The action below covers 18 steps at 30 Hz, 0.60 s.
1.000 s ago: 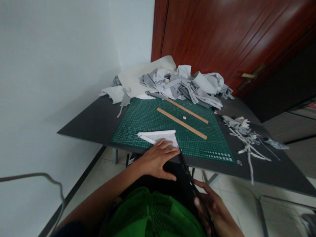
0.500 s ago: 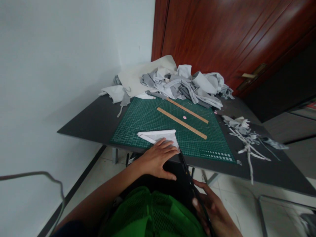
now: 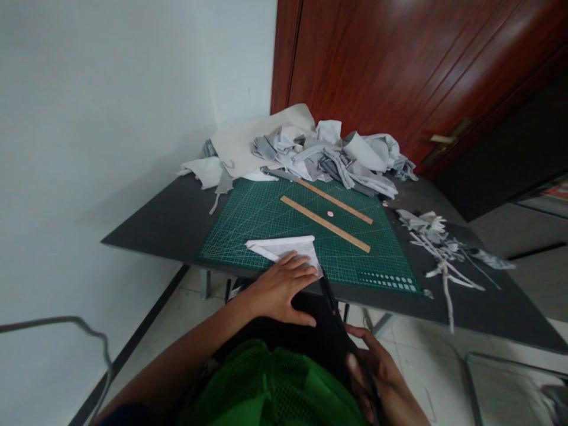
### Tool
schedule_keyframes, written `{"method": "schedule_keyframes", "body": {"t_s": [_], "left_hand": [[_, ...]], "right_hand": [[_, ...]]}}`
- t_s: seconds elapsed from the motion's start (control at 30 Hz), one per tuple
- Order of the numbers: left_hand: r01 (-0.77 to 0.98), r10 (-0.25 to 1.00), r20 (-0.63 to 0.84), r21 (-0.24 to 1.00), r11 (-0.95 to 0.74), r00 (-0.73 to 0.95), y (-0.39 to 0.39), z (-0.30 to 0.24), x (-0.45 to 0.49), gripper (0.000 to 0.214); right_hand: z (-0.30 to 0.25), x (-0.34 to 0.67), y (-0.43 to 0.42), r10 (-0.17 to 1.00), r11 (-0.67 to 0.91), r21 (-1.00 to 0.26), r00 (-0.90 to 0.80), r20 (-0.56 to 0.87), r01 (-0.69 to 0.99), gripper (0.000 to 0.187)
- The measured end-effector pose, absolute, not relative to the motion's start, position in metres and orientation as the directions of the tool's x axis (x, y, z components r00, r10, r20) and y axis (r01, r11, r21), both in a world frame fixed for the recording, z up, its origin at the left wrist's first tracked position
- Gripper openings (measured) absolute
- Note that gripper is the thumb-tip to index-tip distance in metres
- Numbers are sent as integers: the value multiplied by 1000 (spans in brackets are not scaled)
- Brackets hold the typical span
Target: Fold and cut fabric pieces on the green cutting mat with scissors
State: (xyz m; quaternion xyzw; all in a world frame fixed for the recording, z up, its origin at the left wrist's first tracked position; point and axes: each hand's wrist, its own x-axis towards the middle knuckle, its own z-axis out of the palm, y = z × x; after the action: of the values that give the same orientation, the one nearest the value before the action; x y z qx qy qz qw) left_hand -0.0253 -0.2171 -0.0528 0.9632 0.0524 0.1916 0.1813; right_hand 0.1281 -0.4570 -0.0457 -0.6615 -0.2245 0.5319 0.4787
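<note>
A folded piece of white cloth (image 3: 287,242) lies at the front edge of the green cutting mat (image 3: 248,207). My left hand (image 3: 284,290) rests flat on its near side, fingers stretched out and thumb apart over the edge. Long black scissors (image 3: 331,299) are in my right hand (image 3: 379,370), which is closed round their handles below the table edge. The scissor tips touch the cloth's lower right corner, close to my left fingertips. How far apart the blades are is hard to make out.
Two wooden rulers (image 3: 326,223) and a small pink piece (image 3: 330,214) lie on the mat. Grey and white cloth is heaped (image 3: 328,154) at the back. Scraps and strips (image 3: 439,242) lie on the dark table (image 3: 151,219) at the right. A wall stands left, a door (image 3: 377,65) behind.
The camera view has shifted slightly. Both hands, the cloth and the scissors stay in nearly the same place, with no clear movement between them.
</note>
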Motion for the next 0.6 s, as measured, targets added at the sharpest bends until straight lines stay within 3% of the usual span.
{"method": "schedule_keyframes", "body": {"t_s": [0.17,0.37,0.5,0.6], "left_hand": [[50,199,359,383,-922,912,-217,-53,-26,77],[87,243,366,394,-915,899,-218,-54,-24,63],[86,243,345,413,-907,907,-217,-48,-24,62],[70,230,338,426,-902,912,-217,-44,-24,64]], "right_hand": [[-36,135,-454,789,-414,-856,348,-507,-309,75],[-38,169,-454,710,-262,-895,557,-432,-360,64],[-42,185,-454,570,-75,-961,779,-262,-268,64],[-40,181,-454,636,-132,-971,734,-237,-200,66]]}}
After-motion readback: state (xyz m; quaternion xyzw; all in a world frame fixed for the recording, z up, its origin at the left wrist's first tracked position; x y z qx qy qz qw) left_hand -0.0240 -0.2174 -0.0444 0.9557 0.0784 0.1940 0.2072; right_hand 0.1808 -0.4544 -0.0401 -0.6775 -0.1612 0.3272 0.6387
